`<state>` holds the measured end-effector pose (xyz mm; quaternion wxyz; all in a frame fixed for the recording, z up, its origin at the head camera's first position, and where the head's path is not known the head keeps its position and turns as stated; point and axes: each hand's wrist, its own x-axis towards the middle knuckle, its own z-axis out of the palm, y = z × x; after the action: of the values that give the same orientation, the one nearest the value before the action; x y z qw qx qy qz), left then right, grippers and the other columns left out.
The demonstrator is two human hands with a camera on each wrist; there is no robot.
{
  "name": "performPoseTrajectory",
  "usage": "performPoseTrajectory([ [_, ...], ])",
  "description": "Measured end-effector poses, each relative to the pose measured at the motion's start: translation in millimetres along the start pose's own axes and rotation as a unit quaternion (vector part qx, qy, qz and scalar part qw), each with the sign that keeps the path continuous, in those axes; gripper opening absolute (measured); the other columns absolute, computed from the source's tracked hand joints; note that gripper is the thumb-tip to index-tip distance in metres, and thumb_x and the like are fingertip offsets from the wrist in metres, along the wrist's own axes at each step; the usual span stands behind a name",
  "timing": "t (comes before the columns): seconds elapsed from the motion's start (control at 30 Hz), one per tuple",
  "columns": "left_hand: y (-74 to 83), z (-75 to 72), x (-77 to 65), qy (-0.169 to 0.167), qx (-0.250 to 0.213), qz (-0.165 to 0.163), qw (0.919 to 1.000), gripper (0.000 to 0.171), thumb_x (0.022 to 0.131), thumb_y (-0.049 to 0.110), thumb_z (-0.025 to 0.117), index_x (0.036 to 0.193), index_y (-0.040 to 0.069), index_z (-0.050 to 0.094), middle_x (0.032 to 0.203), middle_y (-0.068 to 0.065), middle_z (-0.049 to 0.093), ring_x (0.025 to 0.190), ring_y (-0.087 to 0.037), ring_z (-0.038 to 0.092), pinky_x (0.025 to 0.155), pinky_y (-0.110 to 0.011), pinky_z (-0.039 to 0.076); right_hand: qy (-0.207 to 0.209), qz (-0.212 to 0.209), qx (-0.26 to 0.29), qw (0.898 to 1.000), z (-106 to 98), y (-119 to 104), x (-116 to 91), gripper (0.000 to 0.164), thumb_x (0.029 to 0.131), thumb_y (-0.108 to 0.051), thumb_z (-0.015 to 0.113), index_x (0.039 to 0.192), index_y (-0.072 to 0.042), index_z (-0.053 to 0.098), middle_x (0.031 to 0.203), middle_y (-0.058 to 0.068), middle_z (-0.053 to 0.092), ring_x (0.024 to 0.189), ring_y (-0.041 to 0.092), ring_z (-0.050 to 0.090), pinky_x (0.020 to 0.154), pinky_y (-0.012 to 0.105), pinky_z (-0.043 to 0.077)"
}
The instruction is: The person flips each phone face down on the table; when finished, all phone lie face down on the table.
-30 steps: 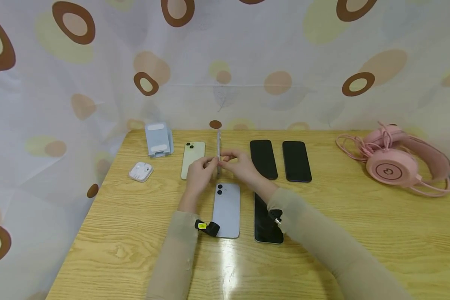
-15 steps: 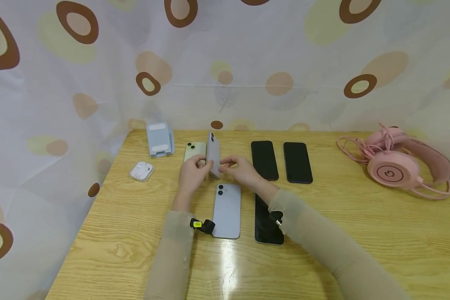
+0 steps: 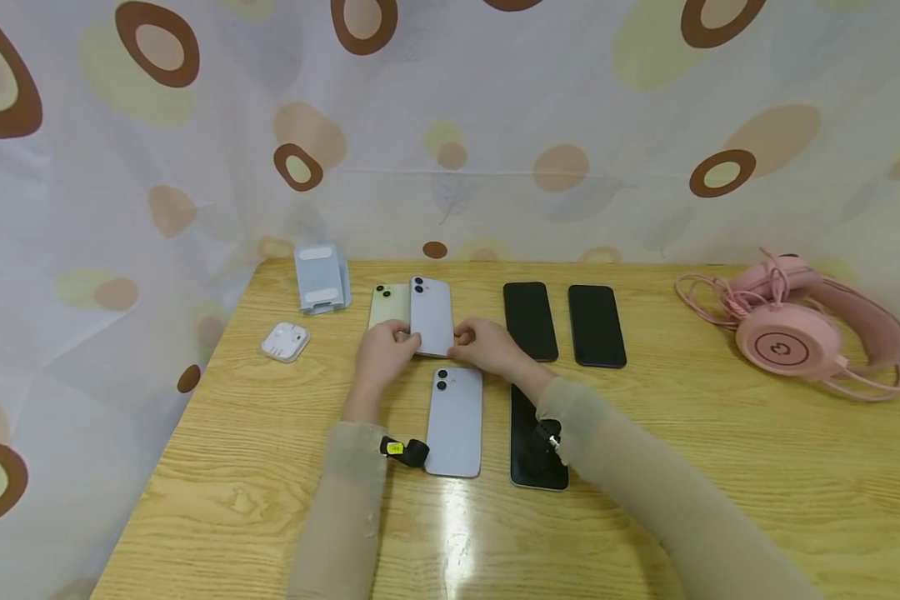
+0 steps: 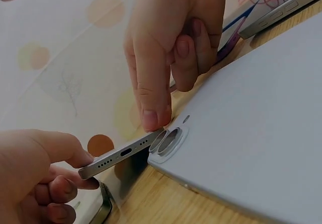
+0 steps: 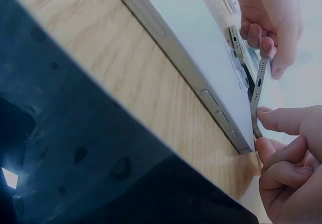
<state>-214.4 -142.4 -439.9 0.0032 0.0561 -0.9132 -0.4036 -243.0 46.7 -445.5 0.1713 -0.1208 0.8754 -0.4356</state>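
Observation:
A pale lavender smartphone (image 3: 431, 315) lies between my hands, back and two camera lenses facing up, partly over a pale green smartphone (image 3: 388, 305). My left hand (image 3: 382, 352) pinches its near left corner. At the near right corner, my right hand (image 3: 486, 343) holds it between thumb and finger. In the left wrist view, the phone's port edge (image 4: 123, 153) slopes and is raised off the table at the left hand's end. Just nearer to me, a second lavender smartphone (image 3: 453, 423) lies back up on the table.
Under my right forearm lies a black-screened phone (image 3: 537, 450). Two more dark phones, one left (image 3: 530, 321) and one right (image 3: 597, 325), lie farther back. Pink headphones (image 3: 787, 333) rest at right. A light blue phone stand (image 3: 320, 277) and boxed earphones (image 3: 285, 342) sit at left.
The held phone has turned from edge-on to back up and has tipped left over the green phone. My left hand moved slightly left and my right hand slightly lower.

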Motion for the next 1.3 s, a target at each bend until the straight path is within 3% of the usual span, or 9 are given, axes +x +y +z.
performPoseTrajectory([
  [0.3, 9.5, 9.9, -1.3, -0.022, 0.015, 0.024, 0.9994, 0.036, 0.089, 0.026, 0.061, 0.117, 0.004, 0.067, 0.06, 0.0, 0.048, 0.052, -0.013, 0.041, 0.052, -0.027, 0.034, 0.013, 0.013, -0.025, 1.0, -11.8, 5.1, -9.8, 0.04, 0.087, -0.022, 0.07, 0.119, -0.001, 0.059, 0.099, 0.008, 0.059, 0.086, 0.022, 0.053, 0.073, 0.032, 0.044],
  [0.6, 10.1, 20.1, -1.4, -0.049, 0.075, 0.044, 0.995, 0.03, 0.091, 0.028, 0.059, 0.108, 0.006, 0.069, 0.055, 0.002, 0.045, 0.052, -0.014, 0.043, 0.05, -0.028, 0.034, 0.031, 0.02, -0.026, 0.999, -16.2, 8.5, -16.1, 0.038, 0.085, -0.018, 0.072, 0.117, 0.0, 0.06, 0.097, 0.008, 0.059, 0.085, 0.022, 0.053, 0.073, 0.033, 0.043],
  [0.77, 10.3, 23.5, -1.9, -0.054, 0.109, 0.055, 0.991, 0.035, 0.091, 0.029, 0.059, 0.115, 0.006, 0.068, 0.059, -0.001, 0.049, 0.06, -0.017, 0.05, 0.053, -0.029, 0.037, 0.036, 0.017, -0.03, 0.999, -16.3, 10.1, -18.0, 0.037, 0.085, -0.016, 0.072, 0.116, 0.0, 0.06, 0.096, 0.008, 0.06, 0.084, 0.022, 0.054, 0.071, 0.032, 0.044],
  [1.03, 8.7, 26.6, -0.5, -0.046, 0.13, 0.081, 0.9871, 0.019, 0.091, 0.027, 0.06, 0.085, 0.01, 0.066, 0.051, 0.002, 0.041, 0.05, -0.015, 0.044, 0.049, -0.03, 0.032, 0.042, 0.012, -0.033, 0.998, -16.7, 14.3, -18.7, 0.039, 0.085, -0.017, 0.072, 0.117, 0.001, 0.06, 0.097, 0.009, 0.061, 0.083, 0.022, 0.055, 0.069, 0.031, 0.045],
  [1.17, 8.6, 28.4, 0.5, -0.05, 0.13, 0.072, 0.9877, 0.026, 0.091, 0.027, 0.059, 0.104, 0.008, 0.07, 0.055, 0.001, 0.045, 0.053, -0.015, 0.046, 0.051, -0.029, 0.035, 0.041, 0.012, -0.023, 0.999, -18.2, 17.7, -20.4, 0.038, 0.085, -0.017, 0.071, 0.118, 0.0, 0.06, 0.097, 0.008, 0.061, 0.084, 0.022, 0.054, 0.069, 0.031, 0.044],
  [1.3, 9.1, 29.8, 0.6, -0.031, 0.087, 0.047, 0.9947, 0.037, 0.091, 0.026, 0.058, 0.123, 0.007, 0.065, 0.061, 0.0, 0.05, 0.053, -0.013, 0.045, 0.05, -0.027, 0.035, 0.035, 0.001, -0.017, 0.999, -23.7, 21.1, -25.1, 0.038, 0.085, -0.016, 0.07, 0.12, -0.002, 0.061, 0.098, 0.006, 0.062, 0.089, 0.022, 0.054, 0.073, 0.032, 0.043],
])
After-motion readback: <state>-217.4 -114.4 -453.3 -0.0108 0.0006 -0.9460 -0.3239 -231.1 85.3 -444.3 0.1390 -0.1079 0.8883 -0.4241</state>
